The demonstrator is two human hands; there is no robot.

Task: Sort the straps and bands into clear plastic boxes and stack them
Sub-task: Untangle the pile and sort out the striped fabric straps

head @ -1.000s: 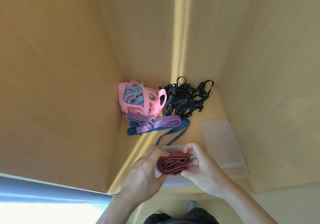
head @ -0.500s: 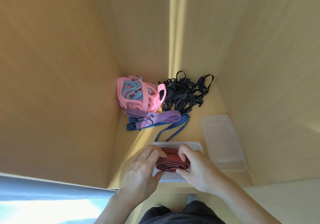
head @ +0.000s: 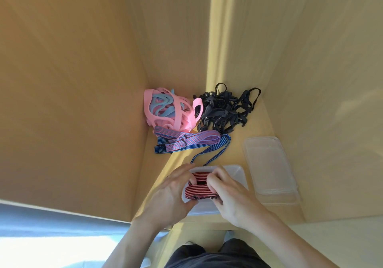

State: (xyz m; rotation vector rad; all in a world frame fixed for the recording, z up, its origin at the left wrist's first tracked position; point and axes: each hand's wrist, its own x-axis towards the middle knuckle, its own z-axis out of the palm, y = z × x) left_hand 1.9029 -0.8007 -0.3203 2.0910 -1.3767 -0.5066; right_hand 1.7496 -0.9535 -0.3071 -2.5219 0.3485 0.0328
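A folded red striped strap [head: 200, 188] sits low inside a clear plastic box [head: 236, 174] at the shelf's front edge. My left hand [head: 173, 193] grips the strap's left end and my right hand [head: 230, 195] grips its right end, fingers curled over the top. Behind the box lie blue and purple striped straps [head: 186, 142]. Further back are a heap of pink and light blue bands [head: 167, 110] and a tangle of black straps [head: 224, 110].
A clear lid or second box [head: 269, 168] lies to the right of the first, against the right wall. Wooden walls close in the shelf on the left, back and right. My legs show below the shelf's front edge.
Both hands have lowered the red strap from above the box down into it, and the fingers have curled tighter over its ends.
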